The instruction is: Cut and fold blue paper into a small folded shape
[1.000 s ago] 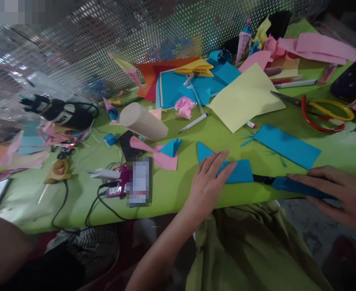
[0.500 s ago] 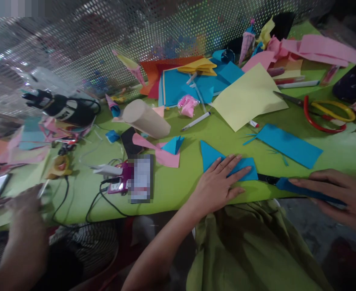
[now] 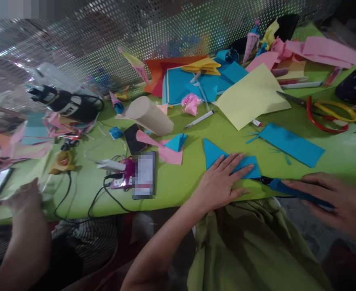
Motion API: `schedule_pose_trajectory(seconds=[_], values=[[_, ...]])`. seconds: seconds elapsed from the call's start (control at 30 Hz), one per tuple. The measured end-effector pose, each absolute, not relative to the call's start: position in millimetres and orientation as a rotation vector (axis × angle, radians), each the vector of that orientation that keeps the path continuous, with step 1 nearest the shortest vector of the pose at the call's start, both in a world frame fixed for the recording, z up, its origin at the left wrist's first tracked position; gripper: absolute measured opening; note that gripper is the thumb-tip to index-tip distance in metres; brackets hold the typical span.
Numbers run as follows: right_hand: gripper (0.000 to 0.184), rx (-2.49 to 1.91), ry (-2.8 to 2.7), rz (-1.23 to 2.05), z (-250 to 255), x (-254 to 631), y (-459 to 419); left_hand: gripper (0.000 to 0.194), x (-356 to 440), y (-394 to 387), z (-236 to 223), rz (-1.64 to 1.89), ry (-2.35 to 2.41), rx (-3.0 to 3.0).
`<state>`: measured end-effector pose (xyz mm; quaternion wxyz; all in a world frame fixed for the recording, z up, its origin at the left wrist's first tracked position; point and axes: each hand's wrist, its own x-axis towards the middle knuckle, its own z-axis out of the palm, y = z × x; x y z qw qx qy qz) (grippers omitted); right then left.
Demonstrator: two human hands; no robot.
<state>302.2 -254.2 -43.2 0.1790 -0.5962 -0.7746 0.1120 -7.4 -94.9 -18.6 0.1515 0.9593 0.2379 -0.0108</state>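
My left hand (image 3: 222, 178) lies flat with its fingers spread on a folded blue paper (image 3: 214, 155), pressing it to the green tabletop near the front edge. A pointed corner of the paper shows left of the fingers, a straight end to their right. In my right hand (image 3: 332, 198) are what look like scissors (image 3: 299, 193) with blue handles. Their dark front end meets the paper's lower right edge; the blades are mostly hidden. Above the scissors lies a blue paper strip (image 3: 293, 143) with thin fringed cuttings at its left end.
Behind lie a pale yellow sheet (image 3: 253, 97), red-and-yellow-handled scissors (image 3: 326, 115) and a white marker (image 3: 200, 119). A cardboard tube (image 3: 150, 115), a phone (image 3: 144, 173) and cables are to the left. Another person's hand (image 3: 25, 198) rests at far left by a black bottle (image 3: 72, 107).
The scissors and my right hand have shifted slightly left, and their dark front end sits closer against the paper's edge. My left hand stays on the paper. The whole view has shifted slightly.
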Motion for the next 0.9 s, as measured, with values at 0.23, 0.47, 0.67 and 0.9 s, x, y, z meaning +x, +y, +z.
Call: schedule_pose_trajectory(seconds=[0.23,0.47,0.67,0.9], values=[[0.059,-1.691,-2.195,0.362,-42,292,-255,0.069,-8,-94,-19,-0.013,0.684,2.737],[0.058,-1.664,-2.179,0.365,-43,265,-249,0.067,-7,-95,-16,0.026,0.681,2.658],[0.054,-1.68,-2.217,0.363,-47,266,-250,0.047,-21,-64,-11,0.11,0.609,2.514],[0.054,-1.731,-2.192,0.445,-55,273,-257,0.045,-31,-44,-28,-0.02,0.576,2.796]])
